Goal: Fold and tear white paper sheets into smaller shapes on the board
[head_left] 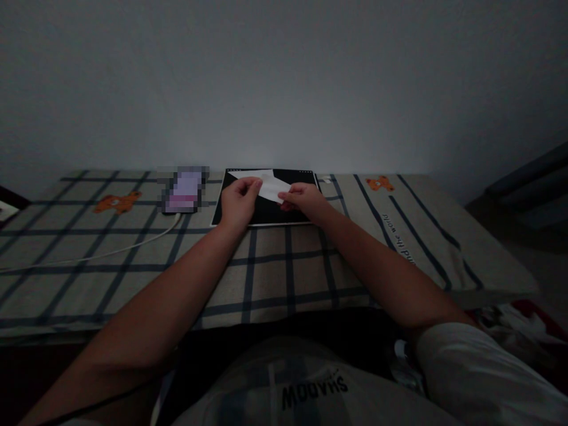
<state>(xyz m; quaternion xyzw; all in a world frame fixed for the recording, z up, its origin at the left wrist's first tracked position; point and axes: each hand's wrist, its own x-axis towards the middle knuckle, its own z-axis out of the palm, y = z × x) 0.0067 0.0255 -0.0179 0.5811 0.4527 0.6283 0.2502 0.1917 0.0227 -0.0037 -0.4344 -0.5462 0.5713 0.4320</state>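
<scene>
Between my two hands is a small piece of white paper [274, 188], held up over a black board-like sheet with a pale edge [277, 217]. My left hand [239, 200] pinches the paper's left end between thumb and fingers. At the right end, my right hand [305, 200] grips the paper with its fingers curled in. Behind the paper, a white angular area [248, 174] shows on the upper part of the black sheet; I cannot tell whether it is printed or a separate piece.
A phone [184, 189], blurred out, lies to the left with a white cable [146, 239] running off leftward. The checked tablecloth [266, 254] carries bear prints. A tiny white scrap [327, 178] lies right of the sheet. The wall [284, 89] stands directly behind the table.
</scene>
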